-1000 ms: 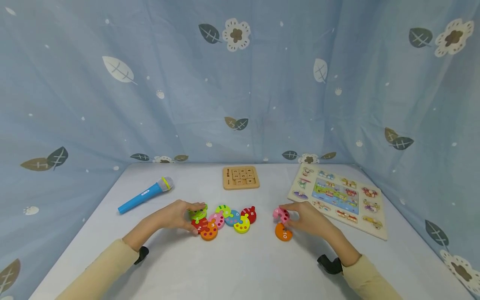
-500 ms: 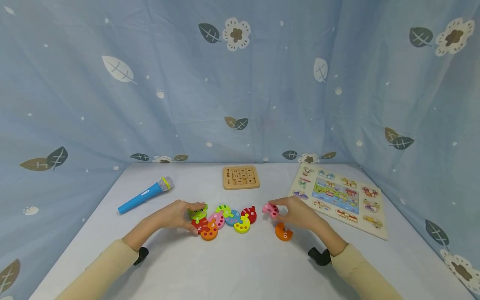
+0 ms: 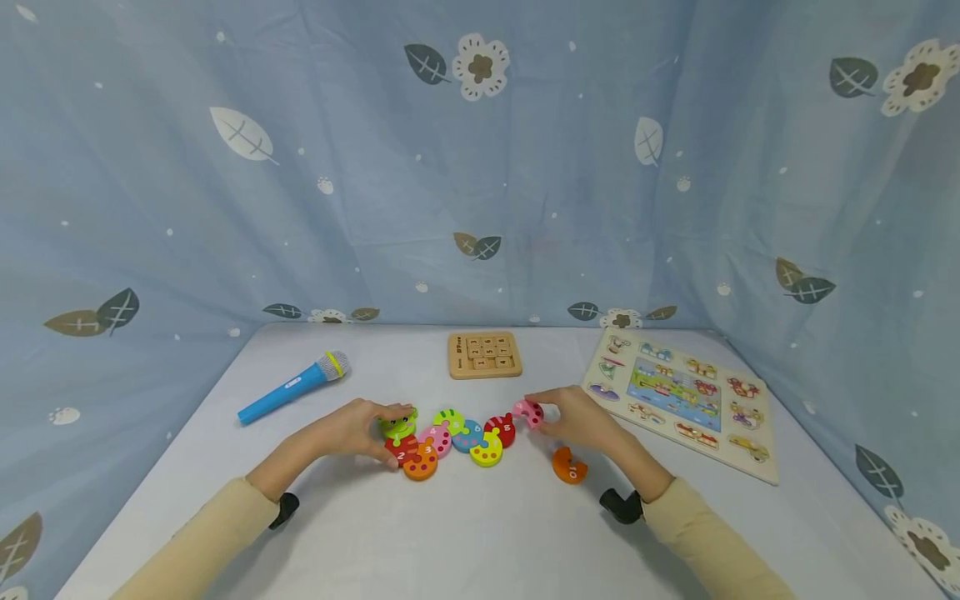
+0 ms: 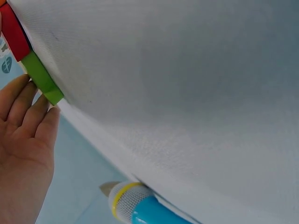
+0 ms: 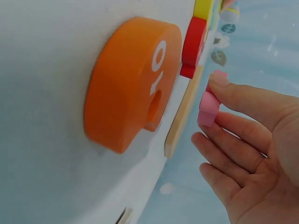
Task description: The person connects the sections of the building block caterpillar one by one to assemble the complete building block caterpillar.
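A row of joined, numbered wooden caterpillar puzzle pieces point(image 3: 487, 450) lies across the middle of the table. Its green frog-like head piece point(image 3: 398, 425) and red 2 piece point(image 3: 402, 451) are at the left end. My left hand point(image 3: 352, 431) grips that end, fingers against the head point(image 4: 43, 79) and thumb by the red piece. My right hand point(image 3: 576, 417) pinches a pink puzzle piece point(image 3: 529, 412) between thumb and fingers, just right of the red 8 piece point(image 3: 499, 431). In the right wrist view the pink piece point(image 5: 210, 105) appears raised off the table. The orange 10 piece point(image 5: 133, 84) lies loose nearby.
A blue toy microphone point(image 3: 292, 388) lies at the back left. Behind the row is a wooden number slide puzzle point(image 3: 484, 374). A picture puzzle board point(image 3: 682, 392) lies at the right. Patterned blue cloth point(image 3: 480, 167) hangs round the table.
My right hand has carried the pink piece leftward, away from the orange 10 piece and up beside the red 8 piece. My left hand has stayed at the head end.
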`<state>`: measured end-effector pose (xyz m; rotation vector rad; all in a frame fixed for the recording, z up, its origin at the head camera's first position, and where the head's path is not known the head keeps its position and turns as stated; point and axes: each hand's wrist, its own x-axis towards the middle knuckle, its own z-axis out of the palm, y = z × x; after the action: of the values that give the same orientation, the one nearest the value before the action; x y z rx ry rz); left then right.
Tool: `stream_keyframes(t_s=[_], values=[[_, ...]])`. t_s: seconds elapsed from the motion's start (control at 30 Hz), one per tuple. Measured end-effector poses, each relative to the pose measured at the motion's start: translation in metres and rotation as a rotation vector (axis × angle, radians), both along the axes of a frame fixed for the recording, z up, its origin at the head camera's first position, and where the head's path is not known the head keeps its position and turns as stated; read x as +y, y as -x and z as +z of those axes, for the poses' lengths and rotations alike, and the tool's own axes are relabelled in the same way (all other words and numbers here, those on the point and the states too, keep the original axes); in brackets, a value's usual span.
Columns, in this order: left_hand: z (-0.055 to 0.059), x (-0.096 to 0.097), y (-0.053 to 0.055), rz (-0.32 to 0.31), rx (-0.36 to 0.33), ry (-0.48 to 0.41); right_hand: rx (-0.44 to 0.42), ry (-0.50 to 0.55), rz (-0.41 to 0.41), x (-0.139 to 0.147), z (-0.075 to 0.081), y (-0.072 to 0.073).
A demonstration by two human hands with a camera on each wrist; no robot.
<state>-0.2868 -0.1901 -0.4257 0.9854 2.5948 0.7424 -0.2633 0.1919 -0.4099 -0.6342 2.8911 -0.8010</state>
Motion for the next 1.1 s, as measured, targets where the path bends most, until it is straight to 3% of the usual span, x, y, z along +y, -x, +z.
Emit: stream_keyframes(t_s=[0.5, 1.1], values=[[-0.004, -0.001, 0.002, 0.01, -0.001, -0.004, -0.003, 0.007, 0.011, -0.018, -0.004, 0.01], [-0.002, 0.0, -0.001, 0.008, -0.003, -0.005, -0.042, -0.009, -0.036, -0.028, -0.009, 0.016]])
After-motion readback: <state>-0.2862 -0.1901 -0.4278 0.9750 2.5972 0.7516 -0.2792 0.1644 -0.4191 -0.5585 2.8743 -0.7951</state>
